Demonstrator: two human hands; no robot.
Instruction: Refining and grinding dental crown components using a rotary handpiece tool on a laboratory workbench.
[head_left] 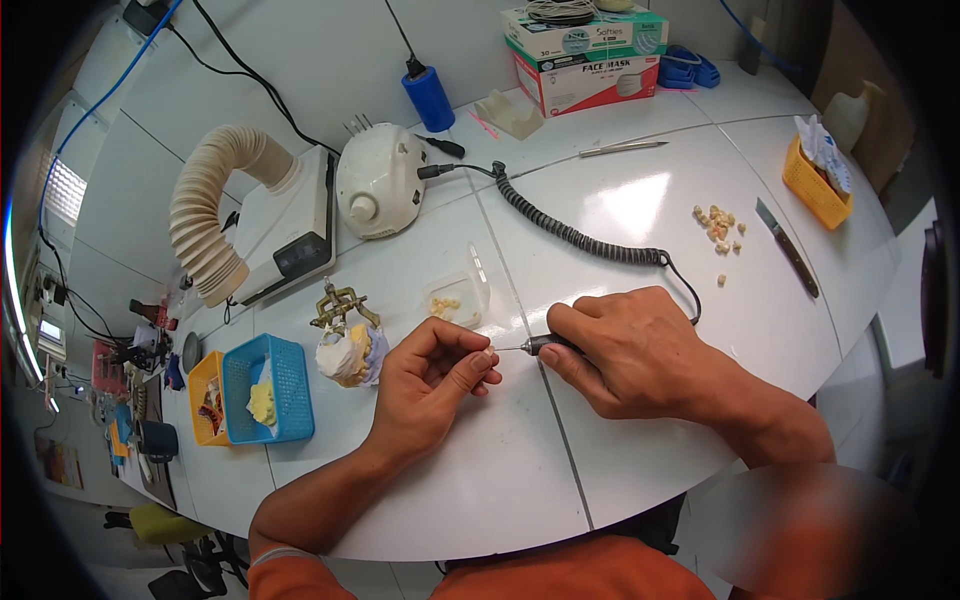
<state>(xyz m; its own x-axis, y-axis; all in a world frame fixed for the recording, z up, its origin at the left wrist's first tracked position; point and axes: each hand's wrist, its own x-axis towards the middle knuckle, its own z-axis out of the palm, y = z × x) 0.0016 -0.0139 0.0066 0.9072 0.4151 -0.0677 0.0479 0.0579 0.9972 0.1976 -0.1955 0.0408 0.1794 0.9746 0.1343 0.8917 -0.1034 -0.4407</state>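
My left hand [425, 380] is closed in a pinch on a tiny pale piece [490, 352], mostly covered by the fingertips. A rotary handpiece [545, 343] with a dark body lies in my right hand [645, 350], fingers wrapped round it. Its thin metal bit points left and meets or nearly meets the piece. A coiled black cord [570, 232] links the handpiece to a white control unit [380, 185]. Just beyond my left hand sits an open clear plastic box [472, 312] with small yellowish bits. Beside it a plaster dental model [347, 357] hangs on a brass articulator [341, 303].
At left stand a blue basket [290, 400], a yellow basket [206, 375] and a ribbed hose [195, 205] on a white machine. Right of centre lie several tooth-like pieces [718, 225] and a knife [790, 250]. Cardboard boxes [590, 85] and a metal tool [622, 147] are farther back.
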